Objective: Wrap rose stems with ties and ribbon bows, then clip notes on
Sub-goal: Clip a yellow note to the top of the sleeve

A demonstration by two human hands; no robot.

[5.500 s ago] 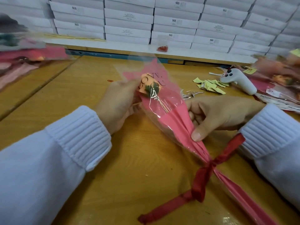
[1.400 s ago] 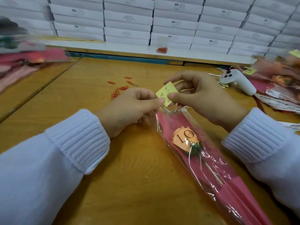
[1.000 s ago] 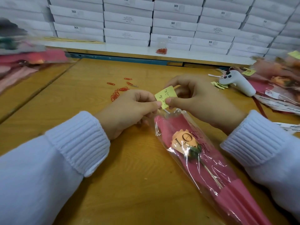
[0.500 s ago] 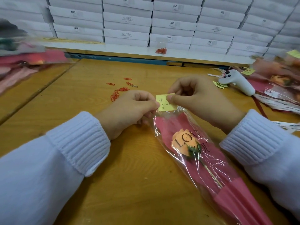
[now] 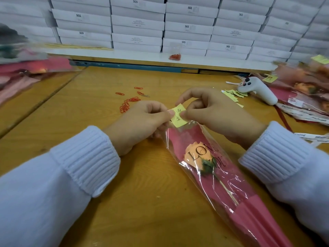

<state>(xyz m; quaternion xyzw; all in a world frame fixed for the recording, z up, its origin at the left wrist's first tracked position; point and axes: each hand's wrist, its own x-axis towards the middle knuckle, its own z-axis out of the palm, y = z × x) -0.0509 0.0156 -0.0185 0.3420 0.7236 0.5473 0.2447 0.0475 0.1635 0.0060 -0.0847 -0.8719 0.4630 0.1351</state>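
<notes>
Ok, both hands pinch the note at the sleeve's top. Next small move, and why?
Probably pin the yellow note on the cellophane sleeve rim with the right hand alone and send the left hand to the red paper clips just beyond it; no clip shows on the note.

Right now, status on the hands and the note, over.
Left hand and right hand both pinch yellow note at top edge of wrapped rose. No clip seen on it. Loose paper clips beyond left hand, not blocking.
</notes>
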